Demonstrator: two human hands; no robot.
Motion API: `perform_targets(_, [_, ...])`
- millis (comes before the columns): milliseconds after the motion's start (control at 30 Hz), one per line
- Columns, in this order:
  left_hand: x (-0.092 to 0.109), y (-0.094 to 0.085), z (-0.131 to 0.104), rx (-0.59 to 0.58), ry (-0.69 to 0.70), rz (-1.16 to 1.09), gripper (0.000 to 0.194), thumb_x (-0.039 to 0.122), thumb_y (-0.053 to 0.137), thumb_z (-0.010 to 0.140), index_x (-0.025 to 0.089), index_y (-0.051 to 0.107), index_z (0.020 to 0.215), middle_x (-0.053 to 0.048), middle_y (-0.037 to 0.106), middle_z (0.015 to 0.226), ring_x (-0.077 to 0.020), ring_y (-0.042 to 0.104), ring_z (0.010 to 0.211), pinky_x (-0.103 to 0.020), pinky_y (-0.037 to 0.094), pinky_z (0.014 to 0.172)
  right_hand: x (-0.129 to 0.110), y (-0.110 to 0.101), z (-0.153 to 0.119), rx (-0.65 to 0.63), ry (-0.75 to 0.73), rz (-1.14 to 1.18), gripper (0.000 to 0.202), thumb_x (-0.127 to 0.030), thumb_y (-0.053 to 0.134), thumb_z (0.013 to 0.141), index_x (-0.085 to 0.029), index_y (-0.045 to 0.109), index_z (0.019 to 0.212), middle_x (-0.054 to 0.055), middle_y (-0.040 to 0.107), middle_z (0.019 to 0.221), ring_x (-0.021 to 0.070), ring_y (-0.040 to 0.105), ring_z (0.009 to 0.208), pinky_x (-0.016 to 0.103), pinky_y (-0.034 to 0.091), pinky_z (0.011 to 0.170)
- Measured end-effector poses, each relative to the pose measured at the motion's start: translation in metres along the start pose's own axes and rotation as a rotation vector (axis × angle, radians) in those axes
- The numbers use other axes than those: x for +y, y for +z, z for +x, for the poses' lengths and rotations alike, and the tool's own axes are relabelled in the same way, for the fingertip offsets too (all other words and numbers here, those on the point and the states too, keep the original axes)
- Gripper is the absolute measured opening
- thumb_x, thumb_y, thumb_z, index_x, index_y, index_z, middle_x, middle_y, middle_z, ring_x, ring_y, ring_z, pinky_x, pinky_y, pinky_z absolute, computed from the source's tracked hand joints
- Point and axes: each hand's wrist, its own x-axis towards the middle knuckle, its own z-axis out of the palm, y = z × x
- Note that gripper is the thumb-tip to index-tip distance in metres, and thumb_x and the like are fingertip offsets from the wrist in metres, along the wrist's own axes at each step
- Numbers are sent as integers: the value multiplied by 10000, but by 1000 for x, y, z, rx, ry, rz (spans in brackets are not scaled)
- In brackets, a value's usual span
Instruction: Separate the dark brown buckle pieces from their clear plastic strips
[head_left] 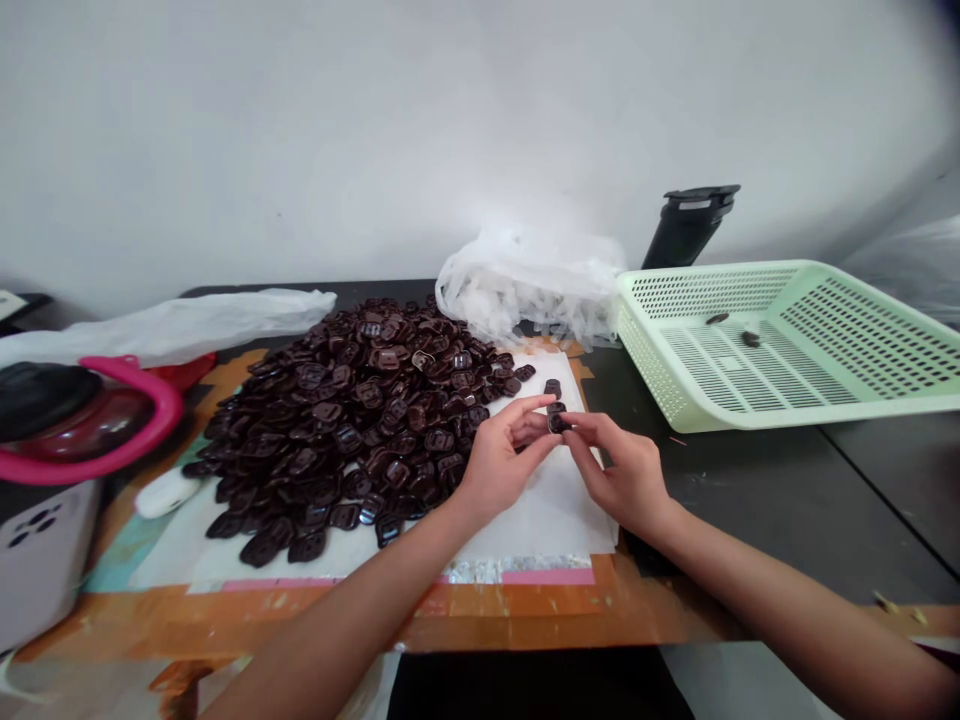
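Observation:
A small dark brown piece [557, 423] is pinched between the fingertips of both hands over the white paper [544, 515]. My left hand [508, 450] closes on it from the left, and my right hand [621, 467] grips its right side. Just beyond the fingers another dark piece [553, 387] lies on the paper. To the left of my hands rises a large heap of similar dark pieces [360, 410], some with shiny faces.
A pale green basket [682, 405] with a few dark pieces inside stands at the right. Behind are a clear plastic bag [532, 285] and a black container [686, 230]. At the left lie a phone [45, 560], a white mouse [166, 492] and a pink-handled object [161, 415].

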Motion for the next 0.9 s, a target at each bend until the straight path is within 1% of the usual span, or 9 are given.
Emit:
perform_targets(67, [0,1,0,27,-7,1,384,179,702,758,138,596,1125,-76,701,905,-177,668,869,-328,533,852,2,0,0,48,-105,-107,185,-176,561,868,-204,609,1045,52,719,855,167,679,716,264,523,647])
perform_targets(167, [-1,2,0,61,-5,-7,353,180,713,743,131,621,1080,-82,705,914,-173,671,862,-322,542,841,4,-1,2,54,-170,-182,150,-176,564,866,-207,632,995,48,712,790,169,663,684,274,520,634])
perform_targets(333, [-1,3,0,89,-3,9,332,209,722,737,126,638,1048,-62,697,822,-159,673,766,-319,565,779,1,-2,3,63,-177,-187,126,-169,543,875,-208,638,946,49,715,808,162,663,696,273,523,646])
perform_targets(467, [0,4,-2,71,33,36,330,187,718,737,134,643,1053,-71,703,855,-169,677,798,-323,565,793,-1,-2,2,70,-176,-150,172,-140,554,866,-213,633,1002,47,722,846,168,674,725,278,532,660])
perform_targets(533, [1,4,-2,64,44,43,336,181,709,744,139,641,1069,-77,707,882,-175,679,823,-329,561,814,-2,-2,1,96,-184,-147,202,-129,573,854,-213,633,1029,47,727,858,168,678,726,278,537,663])
perform_targets(600, [1,5,-3,68,36,34,339,181,701,751,137,636,1081,-77,706,880,-176,679,829,-330,559,822,-1,-1,0,123,-190,-156,233,-129,586,848,-211,634,1060,45,732,862,165,680,708,277,541,654])
perform_targets(700, [-1,6,-4,89,4,-1,344,182,708,742,125,631,1072,-70,700,844,-169,678,801,-315,564,793,0,0,-1,142,-204,-169,247,-143,592,849,-213,644,1080,43,736,854,164,684,699,277,550,645])
perform_targets(900, [-3,9,-3,136,-26,-50,366,199,751,699,124,641,1040,-43,681,783,-151,667,750,-287,569,739,3,-2,-2,120,-256,-219,236,-158,592,853,-225,664,1068,49,741,897,175,698,744,287,568,677])
